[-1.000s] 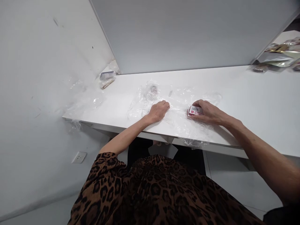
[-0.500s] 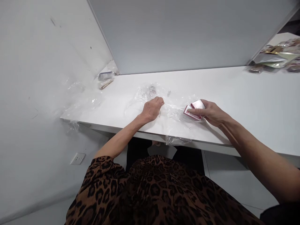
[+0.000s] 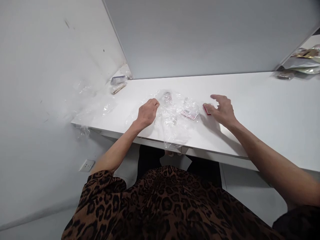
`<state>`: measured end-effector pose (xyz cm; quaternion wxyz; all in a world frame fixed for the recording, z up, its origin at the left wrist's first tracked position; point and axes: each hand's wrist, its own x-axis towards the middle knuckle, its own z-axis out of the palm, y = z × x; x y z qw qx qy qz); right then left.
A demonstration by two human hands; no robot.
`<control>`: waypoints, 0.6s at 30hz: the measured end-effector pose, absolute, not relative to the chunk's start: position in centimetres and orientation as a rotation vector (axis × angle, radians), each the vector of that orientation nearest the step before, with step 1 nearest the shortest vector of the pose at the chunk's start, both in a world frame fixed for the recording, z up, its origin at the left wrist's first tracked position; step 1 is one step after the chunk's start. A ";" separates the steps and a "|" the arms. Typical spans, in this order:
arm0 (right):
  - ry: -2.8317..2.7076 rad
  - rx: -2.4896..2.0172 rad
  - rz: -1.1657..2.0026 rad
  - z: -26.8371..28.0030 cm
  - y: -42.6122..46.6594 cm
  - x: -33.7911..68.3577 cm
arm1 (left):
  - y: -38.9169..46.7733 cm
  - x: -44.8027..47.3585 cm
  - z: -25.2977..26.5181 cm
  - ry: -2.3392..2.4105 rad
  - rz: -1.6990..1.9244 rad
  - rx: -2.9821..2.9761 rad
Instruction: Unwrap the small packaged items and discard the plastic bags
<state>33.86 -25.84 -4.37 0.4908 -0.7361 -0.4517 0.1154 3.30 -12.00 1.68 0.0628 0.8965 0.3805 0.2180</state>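
Observation:
My left hand [image 3: 148, 112] is closed in a pinch at the left edge of a crumpled clear plastic bag [image 3: 172, 125] on the white tabletop. A white box with red trim and a barcode [image 3: 190, 114] lies at the right side of the plastic. Farther back in the film is a small pinkish item [image 3: 167, 97], blurred by glare. To the right, my right hand [image 3: 223, 109] hovers with thumb and fingers apart. Beside its thumb tip a small red-edged box [image 3: 207, 109] shows, partly hidden by the thumb.
More loose clear plastic [image 3: 97, 108] lies at the left end of the table, against the wall. Small wrapped packets [image 3: 118, 84] sit in the back left corner. Bagged goods [image 3: 300, 63] are piled at the far right, past the grey panel [image 3: 195, 36].
My right hand has let go of the boxes, and its fingers have spread. The white box now lies with the plastic on the table. My left hand has shifted left.

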 end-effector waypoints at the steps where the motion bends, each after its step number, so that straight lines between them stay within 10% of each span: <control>1: -1.271 -1.791 0.255 -4.6 -25.7 33.4 | -12.1 3.5 1.8 1.122 0.703 2.691; 9: -1.877 -1.863 0.178 -6.1 -24.7 30.1 | -11.7 3.2 3.7 0.870 1.170 2.468; 18: -1.093 -1.549 0.727 -5.9 -24.9 31.7 | -10.7 0.9 4.3 0.902 1.386 2.250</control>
